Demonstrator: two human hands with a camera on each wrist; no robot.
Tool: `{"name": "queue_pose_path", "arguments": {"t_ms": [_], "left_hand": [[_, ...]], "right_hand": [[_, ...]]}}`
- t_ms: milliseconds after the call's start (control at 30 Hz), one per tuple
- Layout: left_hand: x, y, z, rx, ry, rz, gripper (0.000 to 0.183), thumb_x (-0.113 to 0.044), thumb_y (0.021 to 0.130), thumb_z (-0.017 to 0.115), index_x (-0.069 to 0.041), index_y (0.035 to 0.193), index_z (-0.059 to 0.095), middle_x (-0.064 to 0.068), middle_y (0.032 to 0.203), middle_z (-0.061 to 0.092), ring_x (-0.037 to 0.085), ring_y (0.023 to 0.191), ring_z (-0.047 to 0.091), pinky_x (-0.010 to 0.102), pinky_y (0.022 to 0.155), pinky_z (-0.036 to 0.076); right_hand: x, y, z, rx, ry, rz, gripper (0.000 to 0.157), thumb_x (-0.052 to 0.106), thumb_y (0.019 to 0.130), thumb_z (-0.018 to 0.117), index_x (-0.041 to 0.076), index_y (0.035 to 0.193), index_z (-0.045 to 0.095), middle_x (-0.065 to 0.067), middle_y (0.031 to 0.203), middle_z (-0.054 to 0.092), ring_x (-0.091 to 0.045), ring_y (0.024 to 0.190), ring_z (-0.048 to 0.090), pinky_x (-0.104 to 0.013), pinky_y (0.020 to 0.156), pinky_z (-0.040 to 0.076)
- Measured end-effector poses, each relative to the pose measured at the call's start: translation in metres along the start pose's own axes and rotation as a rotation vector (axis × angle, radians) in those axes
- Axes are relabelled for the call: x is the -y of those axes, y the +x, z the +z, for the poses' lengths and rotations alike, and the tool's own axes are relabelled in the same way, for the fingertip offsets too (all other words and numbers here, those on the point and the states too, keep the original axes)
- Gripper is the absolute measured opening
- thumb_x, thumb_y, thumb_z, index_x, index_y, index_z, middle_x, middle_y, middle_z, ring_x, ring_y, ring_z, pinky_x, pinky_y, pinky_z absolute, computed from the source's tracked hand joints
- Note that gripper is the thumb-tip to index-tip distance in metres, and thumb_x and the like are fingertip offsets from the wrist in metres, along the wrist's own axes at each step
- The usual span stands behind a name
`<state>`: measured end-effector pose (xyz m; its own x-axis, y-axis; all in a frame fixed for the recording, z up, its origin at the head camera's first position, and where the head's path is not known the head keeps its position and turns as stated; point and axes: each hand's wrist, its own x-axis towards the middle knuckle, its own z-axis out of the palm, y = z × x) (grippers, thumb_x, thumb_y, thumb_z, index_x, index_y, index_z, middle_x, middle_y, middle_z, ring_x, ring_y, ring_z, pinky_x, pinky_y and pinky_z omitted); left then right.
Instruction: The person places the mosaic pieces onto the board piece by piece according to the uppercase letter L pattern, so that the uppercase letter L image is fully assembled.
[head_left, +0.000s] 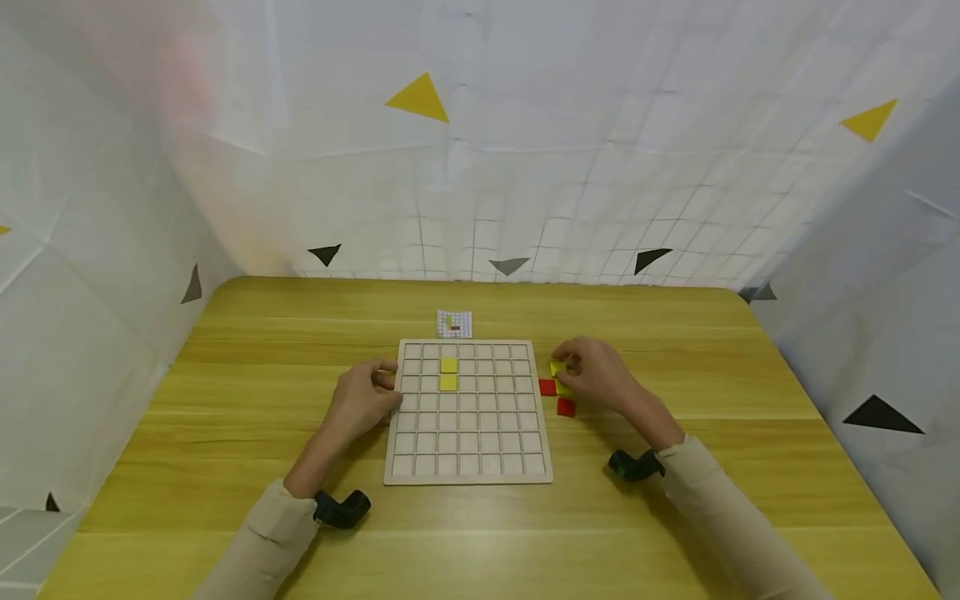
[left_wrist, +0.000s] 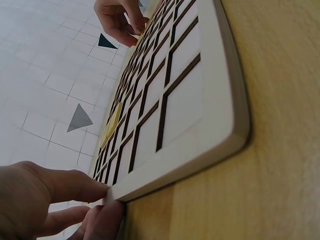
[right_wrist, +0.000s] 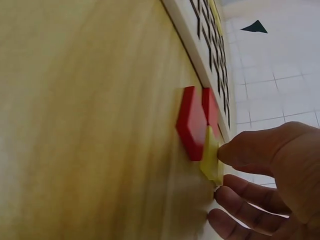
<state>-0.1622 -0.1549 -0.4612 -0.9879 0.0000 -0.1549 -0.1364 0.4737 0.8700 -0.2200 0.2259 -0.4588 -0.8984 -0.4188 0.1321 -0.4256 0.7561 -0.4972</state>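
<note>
A pale wooden grid board [head_left: 468, 480] lies on the table with two yellow tiles [head_left: 448, 374] in one column near its far side. At the board's left edge, my left hand [head_left: 363, 398] grips the rim; in the left wrist view its fingertips [left_wrist: 102, 192] meet the rim. Right of the board, my right hand [head_left: 596, 375] pinches a yellow tile [head_left: 557, 367] with thumb and fingers. Another yellow tile [head_left: 564, 390] lies under the thumb, partly hidden. Close by are two red tiles, one beside the board [head_left: 547, 387] and one nearer me [head_left: 566, 407].
A small printed card [head_left: 454, 324] with a grid pattern lies just beyond the board's far edge. Dark wrist cameras [head_left: 342, 509] stick out from both wrists. White sheets [head_left: 525, 192] with coloured triangles rise behind the wooden table [head_left: 480, 542] and at its sides.
</note>
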Motion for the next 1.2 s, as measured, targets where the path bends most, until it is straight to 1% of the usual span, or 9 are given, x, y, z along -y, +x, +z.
{"name": "queue_pose_path", "arguments": {"t_ms": [167, 467, 633, 933, 1200], "left_hand": [[0.000, 0.000, 0.000, 0.001, 0.000, -0.003, 0.049, -0.001, 0.082, 0.070, -0.003, 0.130, 0.061, 0.016, 0.105, 0.063, 0.020, 0.066, 0.064, 0.033, 0.053, 0.057], [-0.001, 0.000, 0.000, -0.004, 0.006, -0.015, 0.049, -0.001, 0.082, 0.070, -0.003, 0.130, 0.062, 0.016, 0.104, 0.063, 0.020, 0.066, 0.064, 0.032, 0.053, 0.057], [0.000, 0.000, 0.000, -0.002, 0.000, -0.011, 0.049, -0.001, 0.082, 0.070, -0.003, 0.130, 0.061, 0.016, 0.104, 0.063, 0.020, 0.066, 0.065, 0.032, 0.053, 0.057], [-0.001, 0.000, 0.000, -0.001, -0.010, -0.004, 0.049, 0.000, 0.082, 0.070, -0.002, 0.130, 0.061, 0.016, 0.105, 0.063, 0.020, 0.072, 0.066, 0.032, 0.053, 0.057], [-0.001, 0.000, 0.000, -0.008, -0.005, -0.002, 0.049, 0.000, 0.082, 0.070, -0.002, 0.130, 0.062, 0.016, 0.104, 0.064, 0.020, 0.073, 0.066, 0.032, 0.053, 0.057]], "right_hand": [[0.000, 0.004, -0.004, 0.032, 0.010, 0.046, 0.021, 0.007, 0.086, 0.076, 0.004, 0.107, 0.074, -0.009, 0.104, 0.070, -0.025, 0.090, 0.066, -0.041, 0.077, 0.057], [0.000, 0.007, -0.006, 0.036, -0.003, 0.083, 0.022, 0.009, 0.088, 0.075, 0.002, 0.109, 0.073, -0.011, 0.105, 0.069, -0.025, 0.090, 0.066, -0.043, 0.078, 0.057], [-0.001, 0.007, -0.006, 0.034, -0.018, 0.081, 0.025, 0.010, 0.086, 0.076, 0.003, 0.110, 0.073, -0.010, 0.106, 0.069, -0.024, 0.090, 0.065, -0.042, 0.078, 0.057], [-0.002, 0.009, -0.009, 0.051, -0.002, 0.068, 0.025, 0.007, 0.084, 0.079, 0.001, 0.107, 0.073, -0.011, 0.104, 0.069, -0.025, 0.088, 0.066, -0.043, 0.077, 0.057], [-0.006, 0.011, -0.007, 0.036, -0.032, 0.060, 0.028, 0.010, 0.083, 0.081, 0.000, 0.108, 0.074, -0.009, 0.095, 0.066, -0.023, 0.084, 0.062, -0.040, 0.073, 0.055]]}}
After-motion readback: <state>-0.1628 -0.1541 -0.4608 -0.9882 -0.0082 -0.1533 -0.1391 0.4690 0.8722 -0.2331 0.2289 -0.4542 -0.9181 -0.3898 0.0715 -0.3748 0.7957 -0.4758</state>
